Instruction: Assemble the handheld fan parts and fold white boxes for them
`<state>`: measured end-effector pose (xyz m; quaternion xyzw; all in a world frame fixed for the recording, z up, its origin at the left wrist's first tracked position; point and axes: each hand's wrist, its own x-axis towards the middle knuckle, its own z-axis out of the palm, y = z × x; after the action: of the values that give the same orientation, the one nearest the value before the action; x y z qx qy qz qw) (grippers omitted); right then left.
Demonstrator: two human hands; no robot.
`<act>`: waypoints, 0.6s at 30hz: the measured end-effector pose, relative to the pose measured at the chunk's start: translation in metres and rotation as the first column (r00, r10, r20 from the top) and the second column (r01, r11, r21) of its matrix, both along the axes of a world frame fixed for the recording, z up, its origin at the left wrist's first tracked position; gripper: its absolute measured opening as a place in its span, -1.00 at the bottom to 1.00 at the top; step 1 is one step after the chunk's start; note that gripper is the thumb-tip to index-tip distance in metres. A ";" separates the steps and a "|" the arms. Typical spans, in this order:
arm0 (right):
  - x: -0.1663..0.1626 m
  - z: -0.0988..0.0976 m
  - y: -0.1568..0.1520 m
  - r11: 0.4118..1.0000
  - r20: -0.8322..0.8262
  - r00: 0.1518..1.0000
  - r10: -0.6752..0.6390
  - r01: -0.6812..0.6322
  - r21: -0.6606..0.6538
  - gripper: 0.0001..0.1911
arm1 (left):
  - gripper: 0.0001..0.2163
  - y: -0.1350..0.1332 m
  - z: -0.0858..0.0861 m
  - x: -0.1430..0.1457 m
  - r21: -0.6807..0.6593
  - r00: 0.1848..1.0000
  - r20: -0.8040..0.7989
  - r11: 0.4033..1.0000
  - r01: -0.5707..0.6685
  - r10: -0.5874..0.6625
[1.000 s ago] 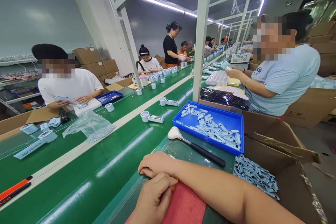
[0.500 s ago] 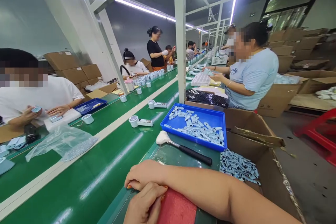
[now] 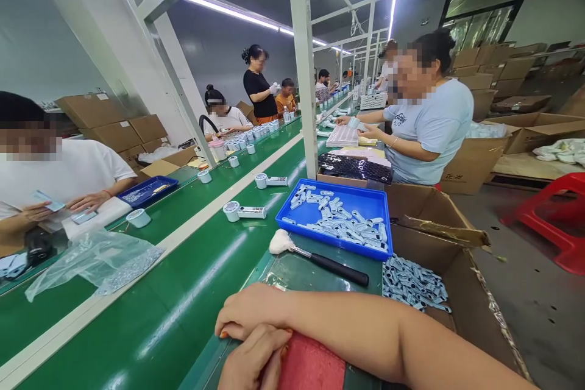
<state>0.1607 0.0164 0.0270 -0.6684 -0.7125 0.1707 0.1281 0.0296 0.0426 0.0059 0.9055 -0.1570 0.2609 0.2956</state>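
Note:
My right forearm lies across the front of the bench, and my right hand (image 3: pixel 249 315) rests at the belt-side edge with its fingers curled under. Just below it, my left hand (image 3: pixel 256 354) is closed, fingers bent together against the underside of my right wrist. I see nothing held in either hand. A red pad (image 3: pixel 315 365) lies under my arm, partly covered. Beyond my forearm is a hammer (image 3: pixel 336 268) with a black handle and a white-wrapped head. Behind that stands a blue tray (image 3: pixel 286 217) holding many small light-blue plastic parts (image 3: pixel 342 222).
A green conveyor belt (image 3: pixel 183 292) runs along my left, carrying light-blue handheld devices (image 3: pixel 247 212). An open carton (image 3: pixel 475 311) with more parts stands right. A white post (image 3: pixel 301 67) rises ahead. Co-workers sit across the belt and at right; a plastic bag (image 3: pixel 91 262) lies opposite.
My hands stay in the same pose. The view has turned slightly right, so surroundings sit further left. The co-worker at left now holds a light-blue piece at a different angle.

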 end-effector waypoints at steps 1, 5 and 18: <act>0.000 -0.001 0.000 1.000 -0.006 1.000 0.009 -0.009 -0.004 -0.73 | -0.70 -0.001 0.001 -0.001 -0.004 1.000 -0.006 1.000 -0.009 0.008; 0.000 -0.003 -0.001 1.000 -0.031 1.000 -0.003 0.003 0.015 -0.74 | -0.71 -0.012 0.006 -0.005 -0.044 0.997 -0.042 0.997 -0.065 0.063; 0.003 -0.010 -0.010 0.969 -0.209 0.976 -0.055 0.102 0.225 -0.72 | -0.68 -0.020 0.010 -0.008 -0.137 0.982 -0.159 0.983 -0.126 0.104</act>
<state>0.1638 0.0065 0.0168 -0.6557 -0.6840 0.1468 0.2840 0.0213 0.0222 0.0159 0.9061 -0.0621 0.2189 0.3566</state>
